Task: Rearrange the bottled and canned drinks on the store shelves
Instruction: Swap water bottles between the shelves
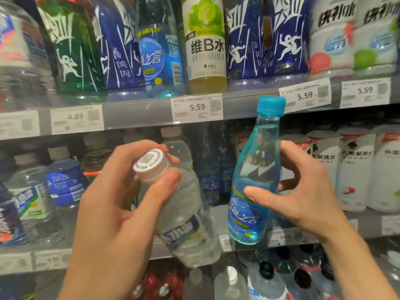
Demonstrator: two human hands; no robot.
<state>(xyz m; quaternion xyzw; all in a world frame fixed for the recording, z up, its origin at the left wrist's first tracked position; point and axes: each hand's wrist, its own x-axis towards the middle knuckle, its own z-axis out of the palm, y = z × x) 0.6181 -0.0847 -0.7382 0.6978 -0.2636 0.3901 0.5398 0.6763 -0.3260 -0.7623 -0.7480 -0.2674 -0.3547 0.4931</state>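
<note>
Two hands: left hand, right hand. Two held bottles: clear bottle, blue bottle. Upper shelf edge: three readable 5.59 price tags, one 4.89 tag.

The upper grey metal shelf, its front rail holding white paper price tags, carries from left to right a dark green plastic bottle, deep blue sports-drink bottles, a slim pale blue bottle, a yellow-green vitamin water bottle and white-labelled bottles. The middle grey shelf below holds clear water bottles at the left and white-wrapped bottles at the right.
</note>
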